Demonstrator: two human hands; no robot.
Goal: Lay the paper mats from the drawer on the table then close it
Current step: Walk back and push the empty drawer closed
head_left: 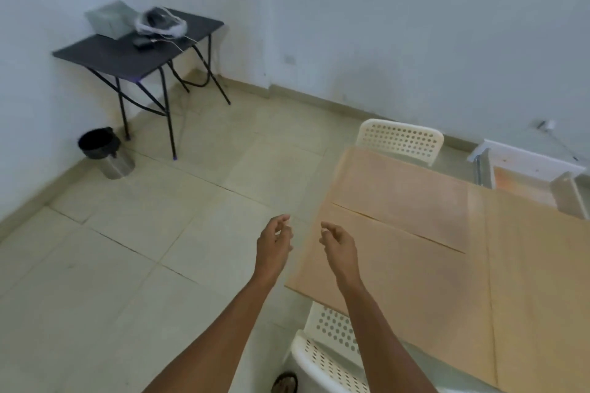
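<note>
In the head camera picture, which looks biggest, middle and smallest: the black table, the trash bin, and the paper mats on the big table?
1. Paper mats, largest, though nearest the camera.
2. Black table, farther away, so its true size is unsure.
3. Trash bin, smallest.

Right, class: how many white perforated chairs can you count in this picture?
2. One chair stands at the table's far end; the other chair is at its near edge, below the right arm. More may be hidden beyond the frame.
</note>
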